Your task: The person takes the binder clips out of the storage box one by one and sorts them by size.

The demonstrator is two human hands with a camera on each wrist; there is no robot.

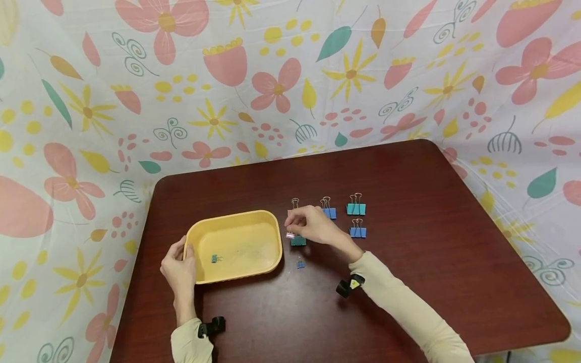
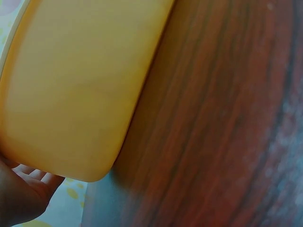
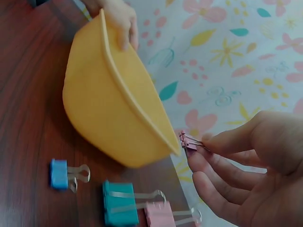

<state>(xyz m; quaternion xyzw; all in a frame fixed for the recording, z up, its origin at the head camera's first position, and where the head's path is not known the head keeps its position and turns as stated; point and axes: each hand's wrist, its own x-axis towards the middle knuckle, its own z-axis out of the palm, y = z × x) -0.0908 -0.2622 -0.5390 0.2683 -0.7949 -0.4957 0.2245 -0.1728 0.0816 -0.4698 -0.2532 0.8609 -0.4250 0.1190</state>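
Observation:
My left hand (image 1: 178, 265) grips the left end of a yellow plastic bin (image 1: 236, 218), thumb over the rim and fingers outside. In the bin lies a small teal binder clip (image 1: 215, 258). Just past the bin's right rim, my right hand (image 3: 246, 165) pinches a small pink binder clip (image 3: 188, 142) by its wire handles. Under that hand stand a larger teal binder clip (image 3: 120, 203) and a larger pink binder clip (image 3: 160, 214), partly hidden in the head view. A small blue binder clip (image 3: 59, 174) lies near the bin.
Farther right on the dark wood table (image 1: 408, 242) stand a blue binder clip (image 1: 330, 213), a turquoise binder clip (image 1: 356, 208) and another blue binder clip (image 1: 358, 232). A flower-patterned cloth (image 1: 272, 101) hangs behind the table and at its sides.

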